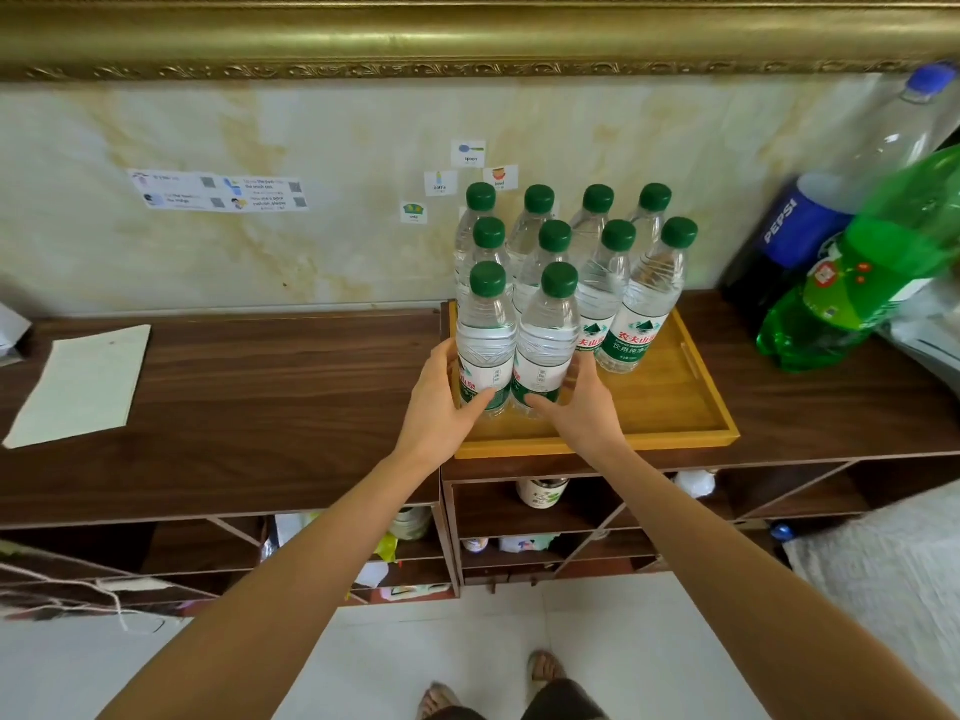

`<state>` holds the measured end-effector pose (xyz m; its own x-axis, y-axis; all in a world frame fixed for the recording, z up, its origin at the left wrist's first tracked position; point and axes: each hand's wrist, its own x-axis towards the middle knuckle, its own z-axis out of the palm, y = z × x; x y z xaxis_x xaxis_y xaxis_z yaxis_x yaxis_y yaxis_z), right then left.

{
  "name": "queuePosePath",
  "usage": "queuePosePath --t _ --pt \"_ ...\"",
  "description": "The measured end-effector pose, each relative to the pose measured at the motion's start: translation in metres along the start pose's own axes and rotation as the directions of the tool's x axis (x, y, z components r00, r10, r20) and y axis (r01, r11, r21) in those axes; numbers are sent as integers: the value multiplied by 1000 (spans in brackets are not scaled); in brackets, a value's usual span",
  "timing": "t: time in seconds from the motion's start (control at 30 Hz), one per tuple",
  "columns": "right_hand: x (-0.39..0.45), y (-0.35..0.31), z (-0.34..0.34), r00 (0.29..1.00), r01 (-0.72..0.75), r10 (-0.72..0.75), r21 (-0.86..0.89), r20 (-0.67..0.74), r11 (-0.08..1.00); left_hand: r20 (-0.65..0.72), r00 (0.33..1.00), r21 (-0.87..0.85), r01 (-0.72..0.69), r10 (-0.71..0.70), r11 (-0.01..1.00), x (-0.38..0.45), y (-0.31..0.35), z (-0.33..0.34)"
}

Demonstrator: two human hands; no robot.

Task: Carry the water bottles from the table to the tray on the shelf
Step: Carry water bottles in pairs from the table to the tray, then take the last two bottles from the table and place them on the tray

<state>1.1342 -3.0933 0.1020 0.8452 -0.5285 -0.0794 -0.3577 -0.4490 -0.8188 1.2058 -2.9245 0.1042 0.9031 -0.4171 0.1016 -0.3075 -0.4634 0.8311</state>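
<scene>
We set two water bottles on the wooden tray: left hand grips one, right hand the other. Next, release both.

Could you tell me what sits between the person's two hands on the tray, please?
In the head view, two green-capped water bottles stand side by side between the left hand and right hand, on the wooden tray.

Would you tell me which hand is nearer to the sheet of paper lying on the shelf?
Left. The left hand grips a front bottle, on the side toward the paper; the right hand is farther off.
</scene>
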Motion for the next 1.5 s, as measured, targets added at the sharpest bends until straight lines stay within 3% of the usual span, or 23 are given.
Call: queuePosePath --t 0.13,0.23,0.37,0.5,0.6,0.7,0.87,1.0,1.17,1.33,1.5 --pt "-21 2 -12 996 21 -19 18 -92 1000 -33 999 70 31 -29 997 -14 -1 -8" --pt "-42 5 -17 983 145 -147 -27 -114 989 -104 993 118 67 -54 991 -39 3 -15" --pt "-54 0 -7 916 392 -383 -70 119 917 -244 967 266 136 -70 954 -81 4 -25" --pt "-65 -13 21 716 640 -548 -94 432 762 -353 909 428 366 -220 826 -147 3 -40" --pt "-90 -29 57 478 793 -529 -85 701 603 -464 816 473 557 -345 682 -216 7 -59" --pt "-137 -53 100 219 912 -473 -7 854 410 -588 677 449 729 -444 516 -296 11 -82" --pt "-259 -102 157 -137 973 -419 201 898 111 -706 396 335 917 -587 216 -438 22 -116" --pt "-377 -132 194 -369 922 -377 385 850 -35 -752 197 218 975 -630 44 -555 35 -138" --pt "-548 -162 231 -540 838 -350 526 765 -143 -812 18 87 992 -584 -89 -703 51 -172" --pt "-717 -194 260 -621 776 -375 609 689 -165 -831 -125 -31 983 -542 -180 -852 66 -220" --pt "-846 -221 296 -658 745 -358 644 663 -175 -834 -215 -121 970 -509 -211 -967 64 -268"
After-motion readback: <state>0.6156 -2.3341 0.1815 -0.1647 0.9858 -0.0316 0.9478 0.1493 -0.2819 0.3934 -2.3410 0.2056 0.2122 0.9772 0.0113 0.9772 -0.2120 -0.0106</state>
